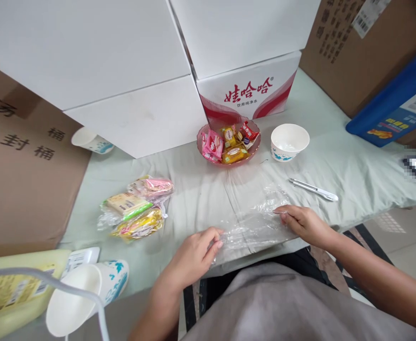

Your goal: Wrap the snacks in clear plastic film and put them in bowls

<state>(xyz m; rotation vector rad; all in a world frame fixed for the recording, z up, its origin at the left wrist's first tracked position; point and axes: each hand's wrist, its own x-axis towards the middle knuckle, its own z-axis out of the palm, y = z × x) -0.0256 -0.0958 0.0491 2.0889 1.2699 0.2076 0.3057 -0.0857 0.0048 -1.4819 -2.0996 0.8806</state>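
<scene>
From my remote view, far left lies one brown carton (23,166) with dark printed characters, and below it one yellow bottle (16,291). I count three paper cups: one tipped on its side at the near left corner (87,296), one half hidden beside the big white box (90,140), one upright to the right of the dish (289,141). On the pale green cloth (353,175) sit three filled clear snack bags (137,208) in a loose cluster, touching one another.

My left hand (197,255) is curled, its fingertips pinching the left edge of one flat clear plastic bag (254,222), which lies on the cloth at the near table edge, between both hands. My right hand (305,222) rests flat on the bag's right edge, fingers pressing it down rather than clenched around it.

Behind the bag stands one pink glass dish (229,139) of wrapped snacks; I make out about five. Two white boxes (130,61) rise at the back, the right one with red lettering. One white pen (312,189) lies right of the bag, apart from it. Far right is one blue package (396,102).
</scene>
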